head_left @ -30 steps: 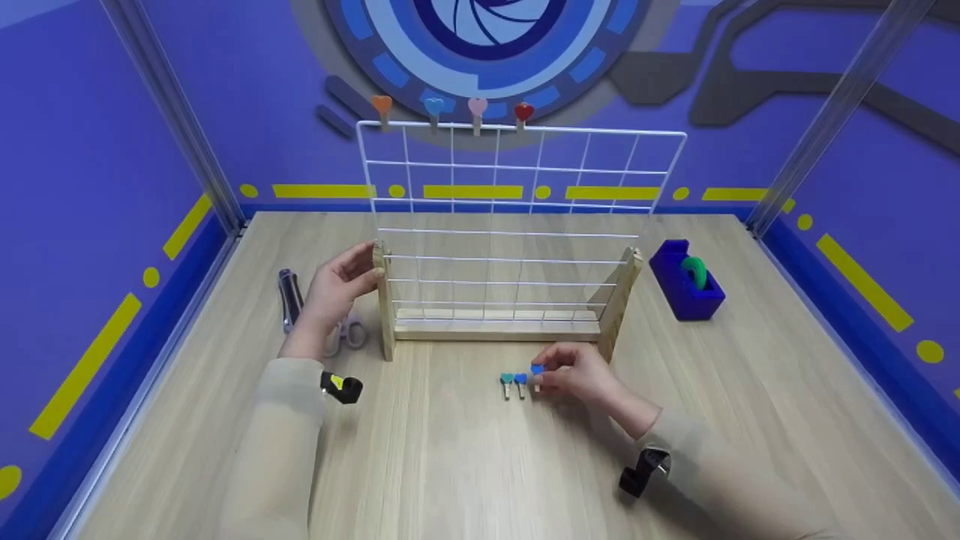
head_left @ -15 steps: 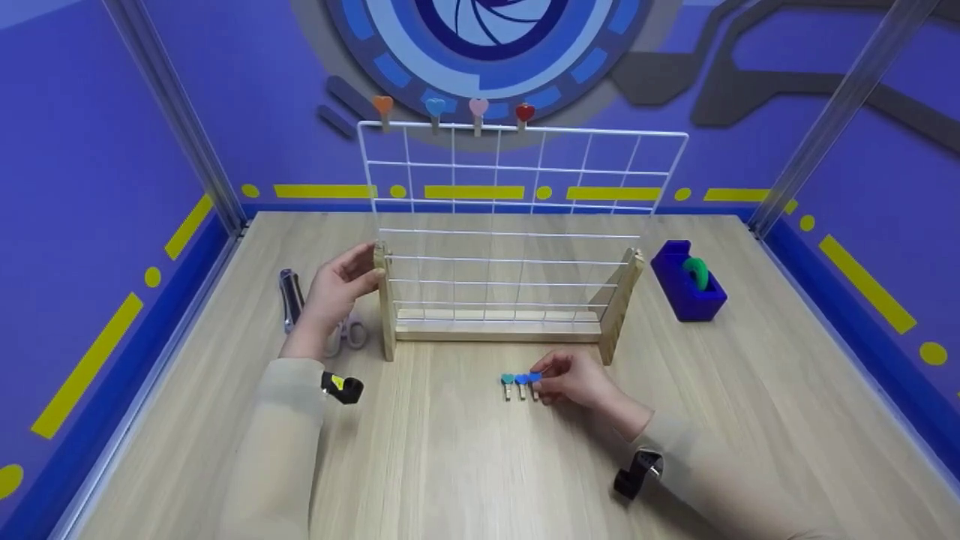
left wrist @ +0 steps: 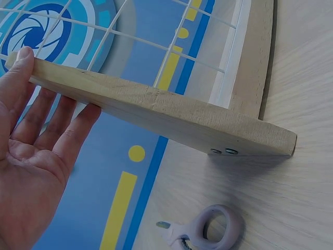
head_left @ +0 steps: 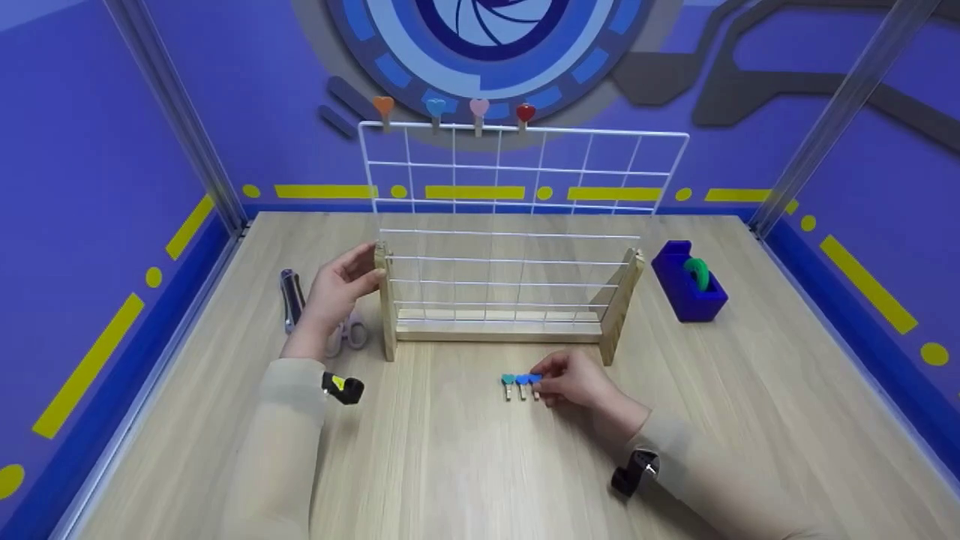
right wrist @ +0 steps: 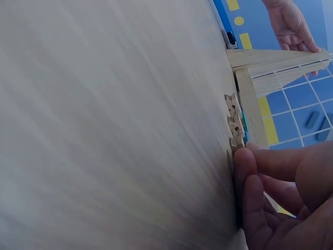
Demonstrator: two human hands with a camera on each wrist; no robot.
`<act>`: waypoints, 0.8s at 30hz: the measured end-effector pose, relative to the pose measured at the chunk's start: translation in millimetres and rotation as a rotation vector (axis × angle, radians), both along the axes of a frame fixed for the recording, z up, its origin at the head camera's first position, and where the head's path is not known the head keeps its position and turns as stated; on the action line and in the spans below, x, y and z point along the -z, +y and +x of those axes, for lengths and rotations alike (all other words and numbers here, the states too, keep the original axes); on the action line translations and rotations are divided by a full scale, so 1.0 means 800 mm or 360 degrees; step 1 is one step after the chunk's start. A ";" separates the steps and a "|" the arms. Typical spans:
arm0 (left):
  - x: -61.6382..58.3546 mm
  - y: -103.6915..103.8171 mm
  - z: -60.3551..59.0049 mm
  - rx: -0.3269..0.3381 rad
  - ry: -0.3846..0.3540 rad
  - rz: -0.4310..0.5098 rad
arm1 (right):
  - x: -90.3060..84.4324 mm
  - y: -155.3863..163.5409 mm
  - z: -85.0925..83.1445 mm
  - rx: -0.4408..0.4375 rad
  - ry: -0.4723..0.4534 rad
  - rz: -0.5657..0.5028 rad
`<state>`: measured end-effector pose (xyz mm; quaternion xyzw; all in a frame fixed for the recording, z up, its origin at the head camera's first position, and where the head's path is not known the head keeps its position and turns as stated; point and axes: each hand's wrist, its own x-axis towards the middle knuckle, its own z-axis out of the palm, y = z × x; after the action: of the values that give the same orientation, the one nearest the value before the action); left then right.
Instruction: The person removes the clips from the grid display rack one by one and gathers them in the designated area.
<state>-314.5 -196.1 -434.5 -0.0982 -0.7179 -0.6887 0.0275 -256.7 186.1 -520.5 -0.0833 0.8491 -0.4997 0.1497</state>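
So right hand [head_left: 577, 379] pinches 1 blue clip [head_left: 535, 379], left hand [head_left: 334, 294] grips rack [head_left: 499, 331]

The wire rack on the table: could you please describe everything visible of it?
The rack stands upright on the table: a white, metal-looking grid between two pale wooden uprights with a low crossbar. Four heart-topped clips, orange, light blue, pink and red, sit along its top. The left hand's grip holds the left upright near its top; two screw heads show lower down.

A walled booth [head_left: 247, 82], shown by printed panels [head_left: 67, 210] and metal posts [head_left: 178, 112].
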 end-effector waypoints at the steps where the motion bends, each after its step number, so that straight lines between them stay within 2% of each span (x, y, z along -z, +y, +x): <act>1: 0.003 -0.001 -0.002 -0.0003 0.0002 0.0006 | 0.000 0.000 0.000 -0.0003 0.0007 0.0005; 10: 0.009 -0.001 -0.006 -0.0020 0.0039 -0.0003 | -0.004 0.005 0.001 -0.0020 -0.0048 -0.0050; 13: 0.009 -0.001 -0.006 -0.0025 0.0038 0.0002 | -0.010 0.009 0.001 -0.0021 -0.0022 -0.0038; 19: 0.008 -0.001 -0.006 -0.0021 0.0024 0.0011 | -0.039 0.016 0.000 -0.0003 0.0132 0.0045; 24: 0.007 -0.001 -0.004 -0.0018 0.0021 -0.0006 | -0.069 0.021 -0.003 -0.0021 0.0217 -0.0008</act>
<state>-317.6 -197.0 -440.4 -0.0988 -0.7196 -0.6864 0.0360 -259.2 203.1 -465.1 -0.1231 0.8555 -0.4940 0.0946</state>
